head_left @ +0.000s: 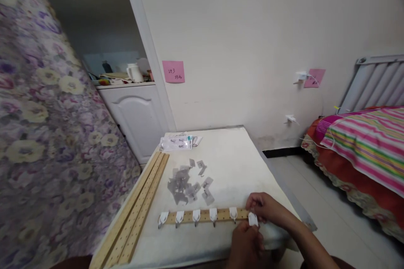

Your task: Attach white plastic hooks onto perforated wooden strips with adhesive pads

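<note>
A narrow wooden perforated strip (204, 216) lies across the near part of the white table (233, 164), with several white adhesive hooks stuck along it. My right hand (267, 209) pinches the strip's right end, fingers curled. My left hand (246, 241) is just below it, fingers closed on a white hook (253, 219) held against that right end. A loose pile of clear adhesive hooks (188, 185) lies on the table behind the strip.
Two or three long wooden strips (139, 212) lie along the table's left edge. Packaging (178, 143) sits at the far edge. A floral cloth hangs at left, a white cabinet stands behind, and a bed with a striped cover (366, 143) is at right.
</note>
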A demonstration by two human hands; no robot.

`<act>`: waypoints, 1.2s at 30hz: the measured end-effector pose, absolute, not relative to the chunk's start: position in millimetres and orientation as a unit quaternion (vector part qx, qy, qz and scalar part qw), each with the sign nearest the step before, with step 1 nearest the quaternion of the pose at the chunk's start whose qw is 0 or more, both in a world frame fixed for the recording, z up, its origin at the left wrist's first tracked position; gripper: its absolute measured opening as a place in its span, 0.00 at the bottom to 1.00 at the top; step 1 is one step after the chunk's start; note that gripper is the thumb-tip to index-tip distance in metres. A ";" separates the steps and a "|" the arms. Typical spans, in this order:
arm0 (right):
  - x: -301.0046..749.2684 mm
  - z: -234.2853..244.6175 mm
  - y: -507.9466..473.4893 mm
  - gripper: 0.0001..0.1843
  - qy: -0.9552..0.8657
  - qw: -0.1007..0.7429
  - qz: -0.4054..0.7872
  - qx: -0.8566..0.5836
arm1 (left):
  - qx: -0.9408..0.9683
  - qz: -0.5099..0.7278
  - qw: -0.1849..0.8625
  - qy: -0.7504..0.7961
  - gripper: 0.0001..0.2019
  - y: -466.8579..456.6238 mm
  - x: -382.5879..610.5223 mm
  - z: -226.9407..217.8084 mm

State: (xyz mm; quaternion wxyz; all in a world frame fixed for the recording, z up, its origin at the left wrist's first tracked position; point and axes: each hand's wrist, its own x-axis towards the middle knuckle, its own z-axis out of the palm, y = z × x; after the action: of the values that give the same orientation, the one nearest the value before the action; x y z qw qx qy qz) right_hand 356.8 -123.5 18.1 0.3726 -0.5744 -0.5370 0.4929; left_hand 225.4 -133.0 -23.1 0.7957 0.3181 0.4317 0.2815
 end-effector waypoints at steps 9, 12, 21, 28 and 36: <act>359.5 -3.0 -109.7 0.11 -0.583 0.346 0.328 -0.658 | 0.289 0.289 0.793 0.452 0.12 -131.1 234.6 -18.0; 360.3 -5.7 -107.8 0.13 -0.591 0.329 0.313 -0.667 | 0.292 0.286 0.789 0.459 0.11 -131.2 235.3 -16.1; 379.0 27.1 -127.5 0.15 -0.616 0.285 0.447 -0.584 | 0.340 0.240 0.784 0.460 0.08 -136.7 232.5 -17.1; 378.4 45.2 -135.7 0.07 -0.589 0.315 0.510 -0.542 | 0.576 0.191 0.665 0.435 0.03 -139.4 215.1 4.9; 366.9 46.5 -132.7 0.09 -0.545 0.324 0.583 -0.509 | 0.704 0.251 0.521 0.413 0.08 -106.0 195.6 31.5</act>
State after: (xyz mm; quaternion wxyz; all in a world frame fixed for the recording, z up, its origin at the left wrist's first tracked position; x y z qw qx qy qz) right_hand 366.9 -132.7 46.5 0.3242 -0.5087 -0.5446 0.5828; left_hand 195.6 -106.0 31.5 0.5206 0.7040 0.4126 0.2512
